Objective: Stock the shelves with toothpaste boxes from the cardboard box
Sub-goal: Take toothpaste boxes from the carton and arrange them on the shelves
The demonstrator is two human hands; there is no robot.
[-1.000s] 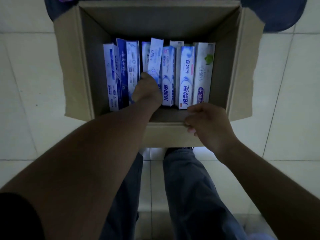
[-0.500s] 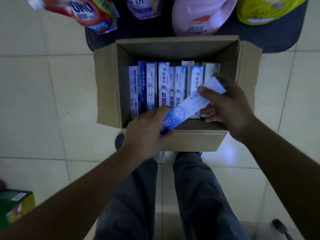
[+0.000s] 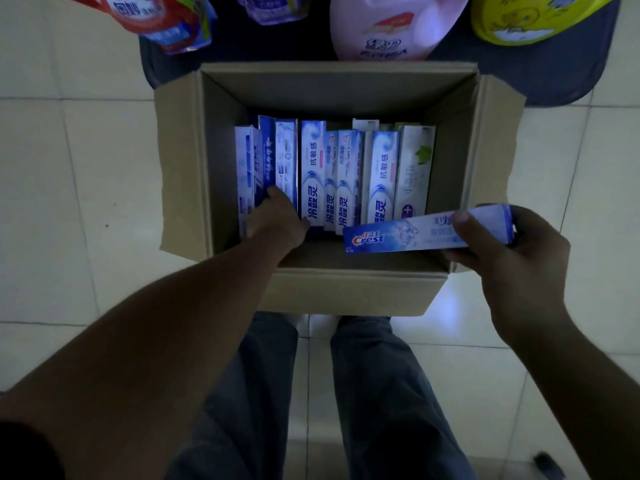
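Holding one toothpaste box above the open cardboard box

The right hand (image 3: 512,258) pinches a blue and white toothpaste box (image 3: 408,234) by its right end, thumb on top and fingers curled beneath. It lies nearly level over the near right corner of the cardboard box (image 3: 346,292), which stands on the tiled floor (image 3: 69,202) with its flaps open.

The left hand (image 3: 277,220) reaches down inside, at the left end of a row of toothpaste boxes (image 3: 346,174) standing upright side by side. One fingertip seems to touch a dark blue one, but in the dim light I cannot tell whether the fingers grip anything.

Beyond the far wall, on a dark mat (image 3: 554,81), sit a pink bottle (image 3: 391,26), a yellow pack (image 3: 526,19) and a red pouch (image 3: 162,19). The person's trousers (image 3: 374,393) show below.
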